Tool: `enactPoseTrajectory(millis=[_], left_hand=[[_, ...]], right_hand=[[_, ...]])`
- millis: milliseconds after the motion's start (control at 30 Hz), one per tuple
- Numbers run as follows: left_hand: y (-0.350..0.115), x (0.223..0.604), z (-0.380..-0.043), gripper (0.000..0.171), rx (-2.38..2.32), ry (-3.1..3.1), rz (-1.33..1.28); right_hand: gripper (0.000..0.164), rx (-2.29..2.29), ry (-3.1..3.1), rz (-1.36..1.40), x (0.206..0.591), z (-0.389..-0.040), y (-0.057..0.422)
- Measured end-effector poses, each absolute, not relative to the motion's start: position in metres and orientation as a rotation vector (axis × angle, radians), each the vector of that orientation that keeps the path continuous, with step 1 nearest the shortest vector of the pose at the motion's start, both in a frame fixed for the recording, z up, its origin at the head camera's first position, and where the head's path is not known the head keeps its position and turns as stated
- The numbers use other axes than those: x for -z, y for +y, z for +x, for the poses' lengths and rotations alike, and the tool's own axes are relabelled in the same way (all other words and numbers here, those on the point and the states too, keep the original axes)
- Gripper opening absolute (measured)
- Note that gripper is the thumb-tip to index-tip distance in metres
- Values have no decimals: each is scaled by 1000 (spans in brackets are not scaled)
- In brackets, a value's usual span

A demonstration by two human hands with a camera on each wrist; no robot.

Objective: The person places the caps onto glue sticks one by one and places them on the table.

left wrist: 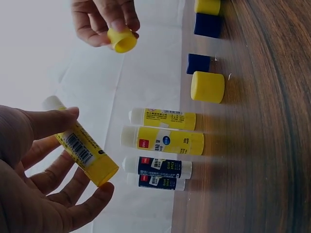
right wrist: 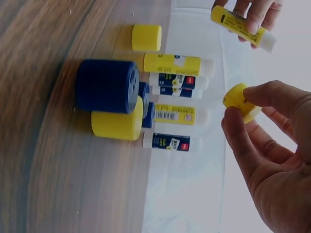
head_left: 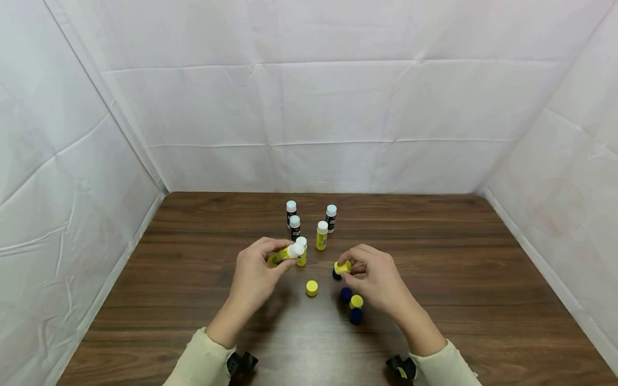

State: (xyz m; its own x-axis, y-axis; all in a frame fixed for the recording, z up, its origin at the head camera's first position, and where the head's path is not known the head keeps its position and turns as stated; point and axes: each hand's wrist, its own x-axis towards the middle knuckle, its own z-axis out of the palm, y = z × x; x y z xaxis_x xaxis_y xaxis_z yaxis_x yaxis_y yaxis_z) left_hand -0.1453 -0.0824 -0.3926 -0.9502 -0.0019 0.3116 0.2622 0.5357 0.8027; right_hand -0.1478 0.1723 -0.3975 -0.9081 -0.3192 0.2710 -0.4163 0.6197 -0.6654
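Note:
In the head view my left hand (head_left: 256, 271) grips a yellow glue stick (head_left: 281, 256), tilted, its white top bare. The left wrist view shows the barcode on this glue stick (left wrist: 83, 149), with fingertips at its base. My right hand (head_left: 379, 279) pinches a yellow cap (head_left: 344, 267) between thumb and fingers, above the table. In the left wrist view that yellow cap (left wrist: 123, 41) has its open end showing. The cap and the held stick are apart. Behind the hands, yellow glue sticks (head_left: 322, 236) and dark blue glue sticks (head_left: 330, 219) stand upright with white tops.
On the brown wooden table (head_left: 193, 279), a loose yellow cap (head_left: 311, 288) sits between the hands. Below the right hand are another yellow cap (head_left: 356, 302) and dark blue caps (head_left: 355, 316). White cloth walls (head_left: 309, 107) enclose the back and sides.

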Motion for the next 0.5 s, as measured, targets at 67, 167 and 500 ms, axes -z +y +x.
enactPoseTrajectory(millis=[67,167,500], left_hand=[[-82,393,-145,31,1351,-2505,-243],[-82,395,-145,31,1305,-2506,-282],[-80,395,-144,33,1140,-2505,-354]], right_hand=[[24,-1174,-2704,610,397,-147,170],[25,-1200,-2683,605,397,-146,168],[26,-1291,-2633,601,394,-141,162]])
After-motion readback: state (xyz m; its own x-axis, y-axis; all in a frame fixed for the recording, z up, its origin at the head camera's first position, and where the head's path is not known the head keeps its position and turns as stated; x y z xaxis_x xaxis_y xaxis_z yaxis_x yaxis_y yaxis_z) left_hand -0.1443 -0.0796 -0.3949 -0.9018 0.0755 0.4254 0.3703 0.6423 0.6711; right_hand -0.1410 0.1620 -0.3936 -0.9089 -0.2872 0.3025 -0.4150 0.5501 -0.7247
